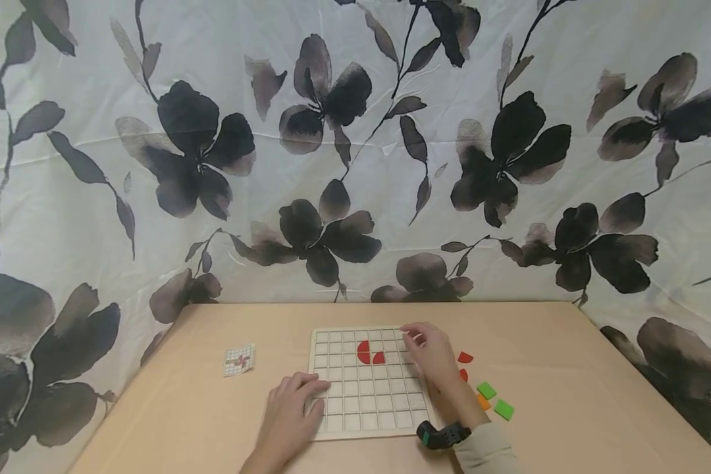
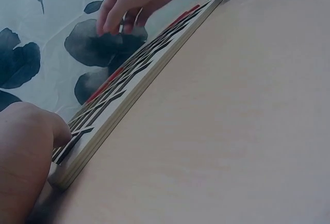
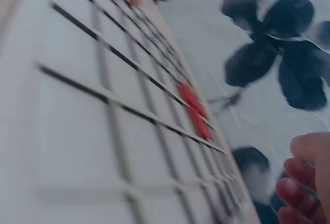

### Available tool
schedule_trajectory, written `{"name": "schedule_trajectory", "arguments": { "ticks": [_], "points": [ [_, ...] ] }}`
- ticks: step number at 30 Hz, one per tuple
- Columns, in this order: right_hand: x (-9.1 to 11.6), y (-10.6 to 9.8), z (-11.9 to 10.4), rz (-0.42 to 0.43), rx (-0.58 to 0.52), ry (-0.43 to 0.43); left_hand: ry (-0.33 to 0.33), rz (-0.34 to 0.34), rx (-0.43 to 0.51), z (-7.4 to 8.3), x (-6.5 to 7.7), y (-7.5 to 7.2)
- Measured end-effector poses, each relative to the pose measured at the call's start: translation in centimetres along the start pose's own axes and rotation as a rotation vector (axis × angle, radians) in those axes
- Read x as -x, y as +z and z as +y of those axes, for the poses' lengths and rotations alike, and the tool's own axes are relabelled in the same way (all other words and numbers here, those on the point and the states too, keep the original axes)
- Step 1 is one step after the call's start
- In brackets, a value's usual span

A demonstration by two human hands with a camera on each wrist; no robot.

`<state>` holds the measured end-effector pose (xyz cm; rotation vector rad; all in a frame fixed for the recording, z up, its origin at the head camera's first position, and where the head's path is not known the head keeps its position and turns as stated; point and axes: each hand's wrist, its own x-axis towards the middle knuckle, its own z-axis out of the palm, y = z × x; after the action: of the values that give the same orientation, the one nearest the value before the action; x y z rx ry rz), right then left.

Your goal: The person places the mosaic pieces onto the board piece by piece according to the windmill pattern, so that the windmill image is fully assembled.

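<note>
A white gridded board (image 1: 361,385) lies on the table with red quarter-round tiles (image 1: 364,357) in a few cells of its upper part. My left hand (image 1: 290,411) rests on the board's left edge, fingers reaching over the border cells; the left wrist view shows its thumb (image 2: 61,131) by the rim. Over the upper right of the board is my right hand (image 1: 432,352), raised above the surface with loosely bent fingers. No tile shows between those fingers in either wrist view. The right wrist view catches the red tiles (image 3: 196,112) in their cells.
Right of the board lie loose tiles: red (image 1: 465,357), green (image 1: 503,409) and a partly covered orange one (image 1: 482,401). A small card (image 1: 239,359) with a printed grid pattern lies to the left. Floral cloth (image 1: 415,197) hangs behind the table (image 1: 172,408).
</note>
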<state>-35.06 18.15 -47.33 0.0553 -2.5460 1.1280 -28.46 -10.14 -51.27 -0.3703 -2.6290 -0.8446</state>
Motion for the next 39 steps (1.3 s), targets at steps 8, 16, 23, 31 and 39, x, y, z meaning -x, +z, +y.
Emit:
{"name": "schedule_trajectory", "arguments": {
  "ticks": [8, 16, 23, 31, 39],
  "points": [
    [-0.6, -5.7, 3.7, -0.01, 0.092, 0.122, -0.001, 0.008, 0.004, 0.2, 0.0, -0.2],
    [0.6, -8.6, 5.8, -0.134, 0.252, 0.261, -0.008, -0.001, 0.01, 0.4, -0.2, -0.3],
    [1.6, -8.9, 6.2, -0.176, 0.316, 0.329, -0.001, 0.002, 0.017, 0.5, -0.2, 0.2],
    [2.3, -7.2, 7.5, -0.044, 0.368, 0.254, 0.017, 0.015, 0.027, 0.5, -0.4, 0.5],
    [2.2, -5.6, 8.1, 0.056, 0.33, 0.213, 0.009, 0.022, 0.001, 0.1, -0.3, 0.0]
  ]
}}
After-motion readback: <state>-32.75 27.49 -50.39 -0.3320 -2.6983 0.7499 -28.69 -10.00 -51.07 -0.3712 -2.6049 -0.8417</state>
